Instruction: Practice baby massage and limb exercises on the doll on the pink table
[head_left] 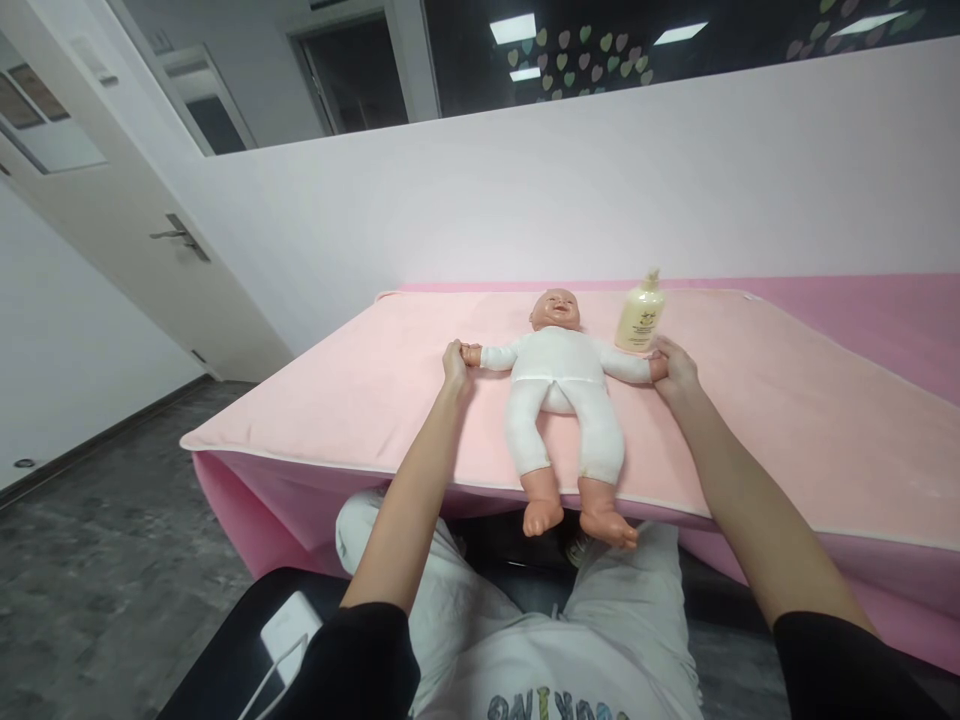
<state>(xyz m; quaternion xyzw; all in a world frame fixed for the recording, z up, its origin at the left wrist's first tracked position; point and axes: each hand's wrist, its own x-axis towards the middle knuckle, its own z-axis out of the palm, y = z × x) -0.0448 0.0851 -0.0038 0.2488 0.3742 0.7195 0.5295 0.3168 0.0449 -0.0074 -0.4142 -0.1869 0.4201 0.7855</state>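
Note:
A baby doll (556,355) with a white cloth body lies on its back on a pink-covered table (337,400). Its head points to the wall and its bare feet stick out over the near edge. My left hand (455,366) is closed around the doll's hand on the left side. On the other side my right hand (676,368) grips the doll's other hand. Both doll arms are stretched out sideways. Just beyond my right hand stands a pale yellow pump bottle (641,314), upright, beside the doll's arm.
A white wall with a dark window strip rises behind the table. At the left is a door (150,230) with a metal handle. A white device (291,636) with a cable lies on the black seat (225,650) by my left side.

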